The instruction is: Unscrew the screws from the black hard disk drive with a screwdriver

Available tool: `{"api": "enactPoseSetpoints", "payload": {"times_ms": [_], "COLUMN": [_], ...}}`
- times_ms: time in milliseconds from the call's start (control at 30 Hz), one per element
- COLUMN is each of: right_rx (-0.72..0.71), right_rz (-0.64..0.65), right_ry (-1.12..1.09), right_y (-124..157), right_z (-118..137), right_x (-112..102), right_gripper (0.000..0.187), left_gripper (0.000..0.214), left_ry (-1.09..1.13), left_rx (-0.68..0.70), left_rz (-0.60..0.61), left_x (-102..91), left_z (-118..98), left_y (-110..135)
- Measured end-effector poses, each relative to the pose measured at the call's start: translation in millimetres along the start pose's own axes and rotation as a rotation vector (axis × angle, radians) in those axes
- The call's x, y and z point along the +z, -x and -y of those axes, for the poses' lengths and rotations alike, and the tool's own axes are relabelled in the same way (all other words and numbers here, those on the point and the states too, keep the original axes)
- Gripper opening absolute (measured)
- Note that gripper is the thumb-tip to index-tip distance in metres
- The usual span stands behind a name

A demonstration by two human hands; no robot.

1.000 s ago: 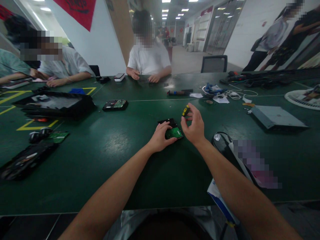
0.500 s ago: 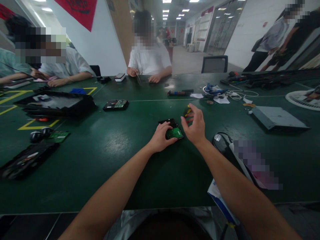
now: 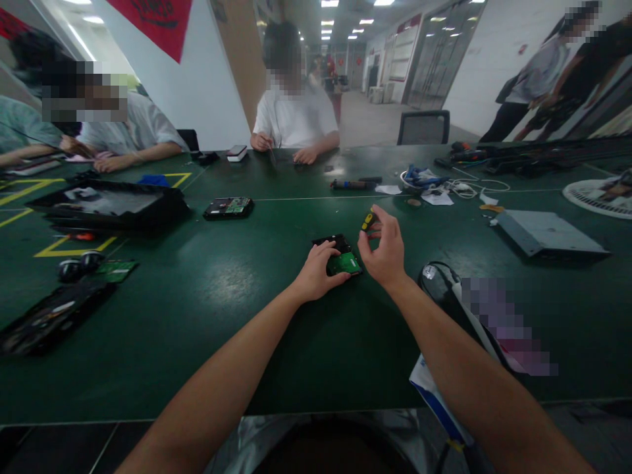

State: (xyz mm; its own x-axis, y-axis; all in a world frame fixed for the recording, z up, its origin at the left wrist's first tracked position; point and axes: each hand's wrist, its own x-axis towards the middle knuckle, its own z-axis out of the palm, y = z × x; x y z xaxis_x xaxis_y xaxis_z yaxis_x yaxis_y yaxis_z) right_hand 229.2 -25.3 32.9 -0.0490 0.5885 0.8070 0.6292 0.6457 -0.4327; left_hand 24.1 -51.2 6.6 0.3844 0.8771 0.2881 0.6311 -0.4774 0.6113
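My left hand (image 3: pixel 320 275) grips a hard drive (image 3: pixel 347 263) flat on the green table, thumb on its near edge and fingers over the far-left side. The drive's green circuit board faces up, next to a black part. Just right of it, my right hand (image 3: pixel 386 250) is raised with its fingers curled around a short yellow-and-black screwdriver (image 3: pixel 368 220). Its handle tilts upward at the fingertips. No shaft can be made out, and part of the tool is hidden by the fingers.
Another drive with a bare board (image 3: pixel 228 207) lies left of centre, near a black tray (image 3: pixel 111 204). A black pouch (image 3: pixel 439 289) sits by my right forearm. A grey metal box (image 3: pixel 550 234) lies farther right. People sit across the table (image 3: pixel 172 316).
The screwdriver in my right hand has turned slightly, so more of its yellow handle shows. My left hand and the hard drive have stayed in place.
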Motion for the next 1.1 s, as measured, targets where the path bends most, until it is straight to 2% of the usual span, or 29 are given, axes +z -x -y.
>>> {"api": "enactPoseSetpoints", "payload": {"times_ms": [1100], "right_rx": [0.006], "right_rz": [0.010], "right_ry": [-0.024], "right_y": [-0.7], "right_z": [3.7], "right_x": [-1.7], "right_gripper": [0.063], "left_gripper": [0.053], "left_ry": [0.005], "left_rx": [-0.006], "left_rz": [-0.005], "left_x": [-3.2], "left_z": [-5.8], "left_y": [0.6]}}
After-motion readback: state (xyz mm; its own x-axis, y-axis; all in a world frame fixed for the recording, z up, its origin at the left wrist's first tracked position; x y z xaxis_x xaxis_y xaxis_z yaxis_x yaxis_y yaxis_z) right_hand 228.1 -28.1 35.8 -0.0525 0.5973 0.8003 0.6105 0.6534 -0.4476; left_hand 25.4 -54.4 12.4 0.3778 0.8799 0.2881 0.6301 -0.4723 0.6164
